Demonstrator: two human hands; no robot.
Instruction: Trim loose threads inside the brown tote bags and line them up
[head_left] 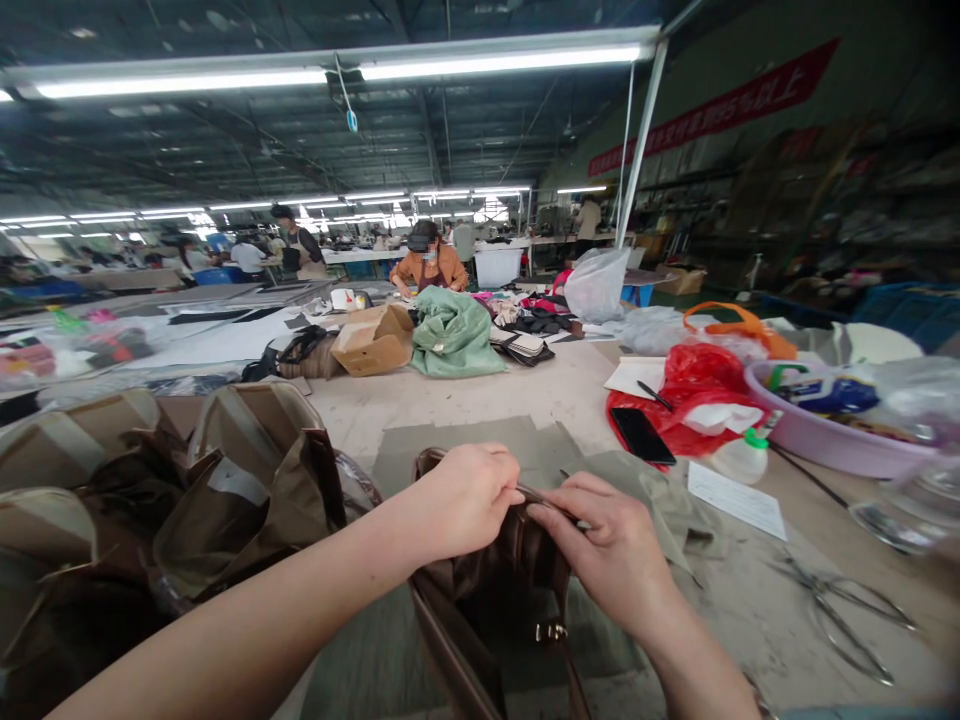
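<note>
Presently both hands are at the near edge of the bench. Left hand [469, 500] is closed in a narrow pinch on the top rim of a dark brown glossy handbag [487, 600]. Right hand [611, 555] pinches the same rim just beside it, fingertips nearly meeting. Handbag stands mouth-up between the forearms, with a small gold metal clasp [551, 632] showing on its front. A pile of tan and brown folded bags [225, 480] sits close on its left — touching or not, cannot tell. Steel scissors [847, 600] lie toward the right edge. A black phone [643, 435] rests on a red plastic bag [697, 400] farther back, with a white paper slip [735, 498] between phone and scissors.

Risk, as judged: the grip is fingertip-only on slick material, so the rim may slip free and the soft body slump or tip off the near edge. Uneven pull between the hands could crease or strain the rim — and the clasp might scuff it.
</note>
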